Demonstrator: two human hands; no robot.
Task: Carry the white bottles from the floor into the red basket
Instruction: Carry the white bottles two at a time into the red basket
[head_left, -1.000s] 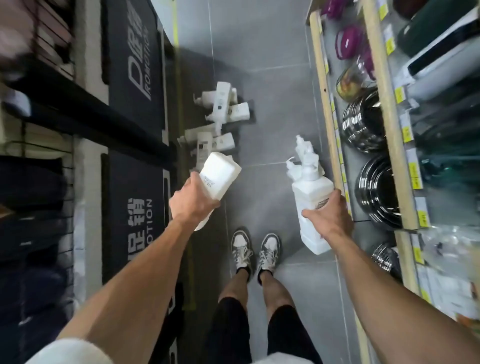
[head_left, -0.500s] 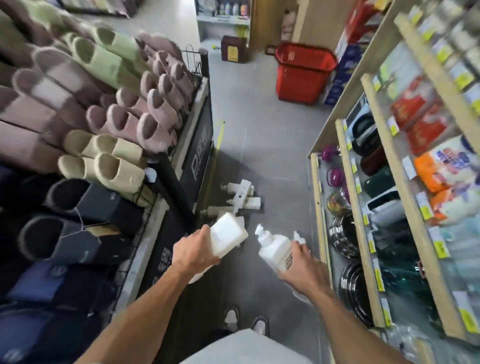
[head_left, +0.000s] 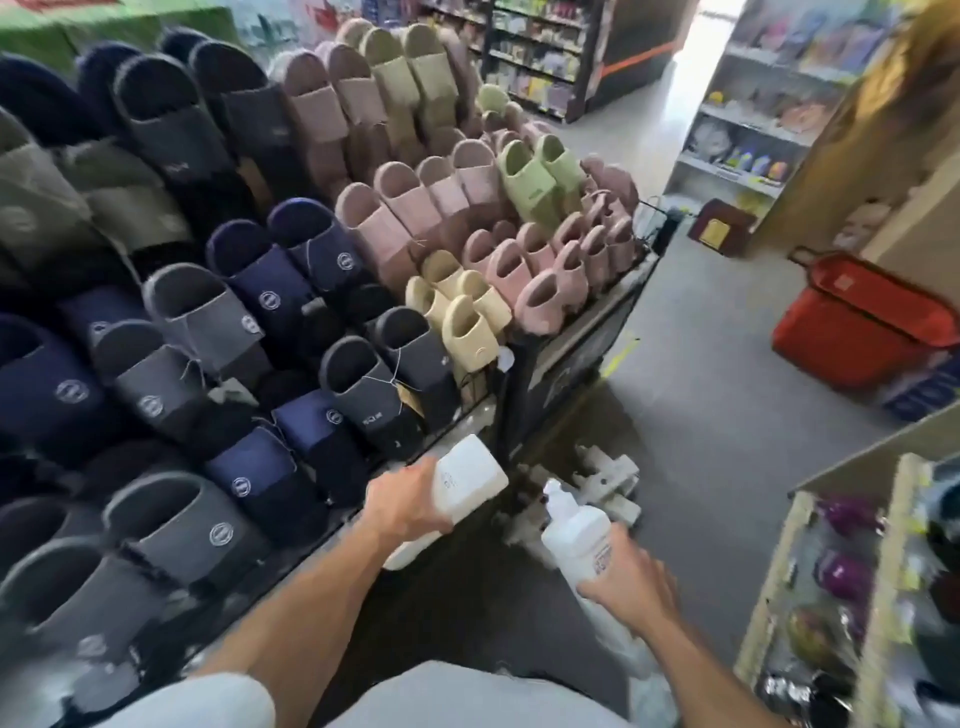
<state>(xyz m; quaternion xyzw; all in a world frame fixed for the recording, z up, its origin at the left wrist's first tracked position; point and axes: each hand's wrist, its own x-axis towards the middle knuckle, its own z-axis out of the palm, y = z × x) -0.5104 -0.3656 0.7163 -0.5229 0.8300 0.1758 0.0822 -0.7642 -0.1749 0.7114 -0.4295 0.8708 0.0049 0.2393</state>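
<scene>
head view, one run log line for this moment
left hand: grips white bottle | right hand: grips pump bottle | floor bottles: not yet picked | red basket: ahead right, on floor

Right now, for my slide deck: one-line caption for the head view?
Left hand grips a white bottle, right hand a pump bottle; more bottles on floor, red basket ahead.

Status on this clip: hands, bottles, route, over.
Left hand grips rectangular white plastic bottle; right hand grips white pump bottle. Red plastic basket ahead right, unreached. White bottle heap on floor ahead.
</scene>
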